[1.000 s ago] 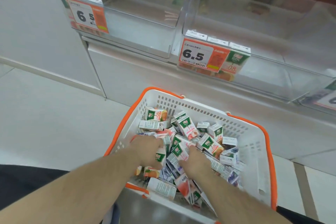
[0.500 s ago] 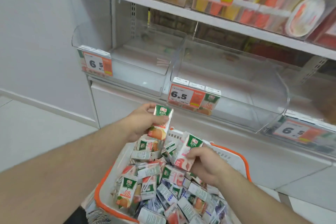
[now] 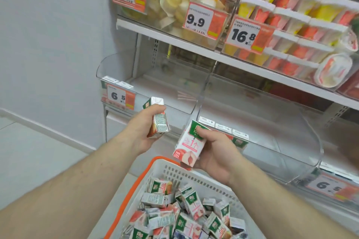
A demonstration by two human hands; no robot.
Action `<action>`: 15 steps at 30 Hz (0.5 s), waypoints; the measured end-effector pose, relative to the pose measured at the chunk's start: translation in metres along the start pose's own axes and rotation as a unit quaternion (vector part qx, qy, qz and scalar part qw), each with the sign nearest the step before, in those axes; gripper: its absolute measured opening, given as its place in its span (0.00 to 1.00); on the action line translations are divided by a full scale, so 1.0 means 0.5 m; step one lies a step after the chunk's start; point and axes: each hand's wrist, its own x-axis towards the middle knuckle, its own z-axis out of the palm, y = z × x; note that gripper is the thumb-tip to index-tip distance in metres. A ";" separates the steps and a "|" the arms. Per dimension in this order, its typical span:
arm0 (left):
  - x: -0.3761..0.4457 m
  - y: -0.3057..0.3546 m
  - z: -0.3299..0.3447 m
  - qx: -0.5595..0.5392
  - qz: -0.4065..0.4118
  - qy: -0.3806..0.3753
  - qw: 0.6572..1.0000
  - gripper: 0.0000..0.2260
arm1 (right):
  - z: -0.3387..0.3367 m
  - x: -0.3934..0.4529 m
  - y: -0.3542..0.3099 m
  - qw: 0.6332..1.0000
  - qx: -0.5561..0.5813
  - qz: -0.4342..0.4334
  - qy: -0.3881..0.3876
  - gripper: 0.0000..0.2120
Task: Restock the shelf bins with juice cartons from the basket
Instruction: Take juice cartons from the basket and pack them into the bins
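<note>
White shelving fills my view from eleven to three o'clock: price tags, fruit cups up top, and below them two clear shelf bins, both with nothing I can see inside. My left hand (image 3: 142,132) has its fingers wrapped round an orange carton (image 3: 157,121), held close to upright with its foil top leaning toward twelve. The left bin (image 3: 147,85) opens just above and beyond it, at about twelve from that hand. My right hand (image 3: 211,151) grips a peach carton (image 3: 189,142) by its face and back, long axis tilted so the top points toward one o'clock. The middle bin (image 3: 252,118) lies right behind it, its front lip near my knuckles. I judge the right hand the nearer to its bin; the left has a little farther to rise. The basket (image 3: 174,172) sits at six o'clock, below both hands, heaped with loose cartons (image 3: 190,217).
</note>
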 end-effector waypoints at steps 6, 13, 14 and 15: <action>0.043 0.061 -0.075 0.023 0.135 0.105 0.985 0.04 | 0.106 0.080 -0.081 0.963 -0.171 -0.207 0.030 0.03; 0.086 0.056 -0.118 0.068 0.163 0.165 0.970 0.13 | 0.207 0.260 -0.156 0.895 -0.320 -0.296 0.090 0.08; 0.092 0.053 -0.117 0.071 0.167 0.162 0.970 0.14 | 0.210 0.291 -0.152 0.889 -0.351 -0.278 0.097 0.08; 0.097 0.049 -0.116 0.073 0.170 0.157 0.970 0.16 | 0.212 0.321 -0.147 0.889 -0.369 -0.252 0.099 0.08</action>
